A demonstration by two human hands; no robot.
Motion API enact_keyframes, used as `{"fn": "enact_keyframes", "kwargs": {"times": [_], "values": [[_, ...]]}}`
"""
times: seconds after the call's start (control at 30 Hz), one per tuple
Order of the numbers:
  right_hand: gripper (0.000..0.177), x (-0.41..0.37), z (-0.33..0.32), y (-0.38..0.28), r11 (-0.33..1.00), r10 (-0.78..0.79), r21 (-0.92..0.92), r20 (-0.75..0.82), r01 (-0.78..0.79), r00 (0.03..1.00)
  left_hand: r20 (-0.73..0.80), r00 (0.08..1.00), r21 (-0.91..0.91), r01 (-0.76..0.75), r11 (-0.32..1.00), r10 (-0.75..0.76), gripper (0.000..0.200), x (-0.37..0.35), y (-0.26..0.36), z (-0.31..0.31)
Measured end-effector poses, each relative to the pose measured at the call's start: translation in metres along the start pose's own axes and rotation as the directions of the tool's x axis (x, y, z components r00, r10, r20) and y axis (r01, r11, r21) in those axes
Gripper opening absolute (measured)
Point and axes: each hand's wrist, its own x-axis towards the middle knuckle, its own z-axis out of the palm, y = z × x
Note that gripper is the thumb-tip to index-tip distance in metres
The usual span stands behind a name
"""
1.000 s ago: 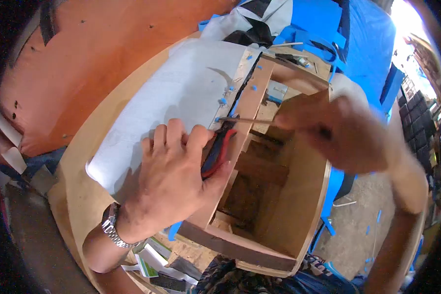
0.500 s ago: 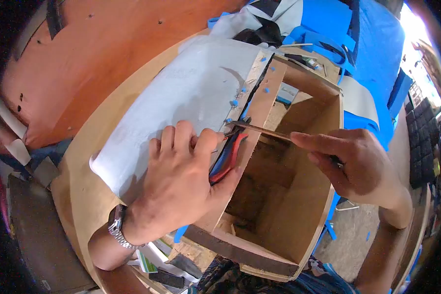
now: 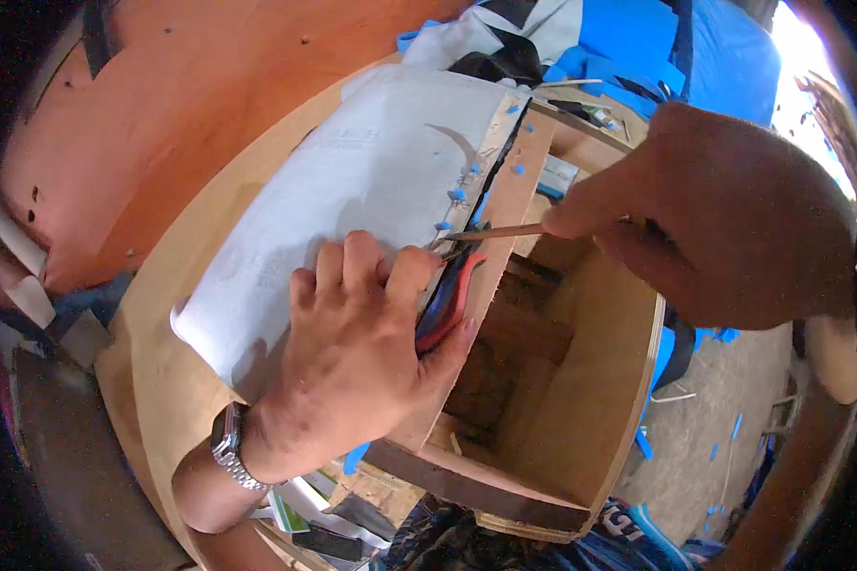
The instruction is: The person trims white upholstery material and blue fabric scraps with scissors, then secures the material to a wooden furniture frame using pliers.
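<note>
My left hand [image 3: 357, 352], with a metal watch [image 3: 229, 443] on its wrist, is closed around red-and-blue-handled pliers [image 3: 462, 295] at the edge of a white fabric cover [image 3: 343, 157]. Part of the pliers is hidden under the palm. My right hand [image 3: 724, 214] grips a thin, rod-like tool [image 3: 505, 231], whose handle end is concealed in the fist. That tool's tip reaches the seam close to my left fingertips. Along the seam, a pale strip [image 3: 490, 143] carries several small blue bits [image 3: 458, 194].
Below the seam is an open wooden box frame [image 3: 590, 400]. A curved plywood edge [image 3: 148, 362] runs on the left, beside an orange panel [image 3: 209, 95]. Blue and white material [image 3: 628, 43] is heaped at the back. Blue scraps [image 3: 714, 452] lie on the floor.
My right hand has moved up and right and looks larger, with the tool still in it. The tool tip stays at the seam. My left hand has barely moved.
</note>
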Motion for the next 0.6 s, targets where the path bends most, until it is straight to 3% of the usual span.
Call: {"fn": "enact_keyframes", "kwargs": {"times": [0.07,0.17,0.23,0.33,0.43,0.6], "values": [[0.034,-0.008,0.02,-0.008,0.988,0.094,0.126,-0.009,-0.092,0.996,-0.002,1.0,-0.008,0.009,1.0,-0.009,0.048,0.0,-0.002,0.001],[0.042,-0.043,0.069,-0.028,0.809,0.348,0.488,0.054,-0.329,0.936,0.017,1.0,-0.015,0.012,1.0,-0.012,0.048,0.002,-0.002,-0.005],[0.046,-0.054,0.073,-0.035,0.744,0.389,0.576,0.04,-0.339,0.92,-0.013,1.0,0.014,-0.005,1.0,0.005,0.048,-0.001,0.002,0.0],[0.043,-0.057,0.061,-0.028,0.793,0.393,0.499,0.019,-0.349,0.92,-0.012,1.0,0.0,-0.016,1.0,0.016,0.048,-0.002,0.006,-0.001],[0.038,-0.047,0.029,-0.026,0.884,0.342,0.298,0.115,-0.361,0.933,-0.019,0.999,0.016,-0.026,1.0,0.026,0.048,-0.003,0.005,-0.002],[0.028,-0.031,0.015,-0.017,0.965,0.225,0.131,0.015,-0.225,0.974,-0.022,0.999,0.028,-0.031,0.999,0.032,0.049,-0.005,0.004,0.0]]}}
